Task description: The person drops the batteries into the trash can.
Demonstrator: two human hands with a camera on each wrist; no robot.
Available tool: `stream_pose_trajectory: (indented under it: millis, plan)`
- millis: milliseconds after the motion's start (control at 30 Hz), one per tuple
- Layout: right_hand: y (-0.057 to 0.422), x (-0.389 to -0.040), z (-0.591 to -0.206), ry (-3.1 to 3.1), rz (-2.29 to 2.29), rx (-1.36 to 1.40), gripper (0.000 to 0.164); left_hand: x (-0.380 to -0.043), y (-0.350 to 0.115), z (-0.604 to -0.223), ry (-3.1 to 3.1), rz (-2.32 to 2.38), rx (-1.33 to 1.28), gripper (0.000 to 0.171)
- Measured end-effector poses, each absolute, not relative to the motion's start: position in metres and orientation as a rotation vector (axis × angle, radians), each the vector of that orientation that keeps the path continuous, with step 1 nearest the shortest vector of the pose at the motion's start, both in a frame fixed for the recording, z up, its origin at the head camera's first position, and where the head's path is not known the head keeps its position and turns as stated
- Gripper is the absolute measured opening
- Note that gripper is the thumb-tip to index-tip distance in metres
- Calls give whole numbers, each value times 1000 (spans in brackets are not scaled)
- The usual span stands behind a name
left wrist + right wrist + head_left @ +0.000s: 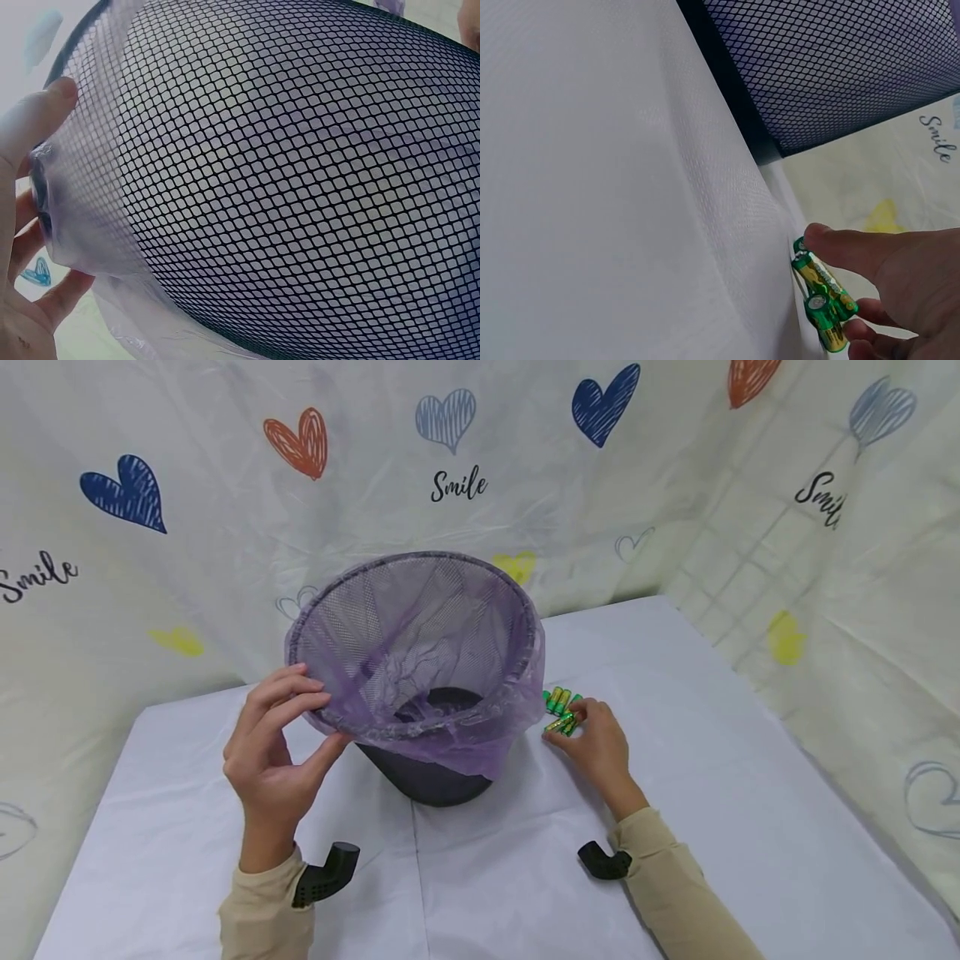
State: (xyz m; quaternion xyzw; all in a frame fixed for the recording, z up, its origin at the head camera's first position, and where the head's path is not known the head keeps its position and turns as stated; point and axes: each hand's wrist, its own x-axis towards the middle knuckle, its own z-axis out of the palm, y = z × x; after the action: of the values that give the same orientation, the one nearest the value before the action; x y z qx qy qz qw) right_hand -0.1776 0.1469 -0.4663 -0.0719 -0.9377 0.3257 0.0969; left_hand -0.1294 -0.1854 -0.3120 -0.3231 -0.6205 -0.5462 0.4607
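A black mesh wastebasket (438, 789) stands tilted on the table, lined with a thin purple plastic bag (480, 752) folded over its rim. At the near-left edge my left hand (272, 768) grips the rim through the bag, fingers over the top and thumb below. To the basket's right, my right hand (600, 747) pinches a green and gold battery (825, 285) between thumb and fingers, low by the tabletop. Several like batteries (558, 700) lie beside and behind these fingers, partly hidden by the hand and the bag.
A white cloth covers the table (720, 760). Behind and to the right hangs a pale sheet (375, 485) printed with hearts and the word Smile. A black wrist mount (326, 875) sits on the left sleeve and another (603, 862) on the right.
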Motion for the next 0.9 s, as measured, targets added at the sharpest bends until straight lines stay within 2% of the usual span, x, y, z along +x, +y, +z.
stream_pose_trajectory:
  millis: [233,900]
  plan:
    - [144,-177,-467,-2783,900,-215,62,-129,-185,-312,-1550,-1326,-799,35]
    - [144,-176,-468,-2766,870,-211,56,-129,-187,-310,-1562,-1286,-823,35]
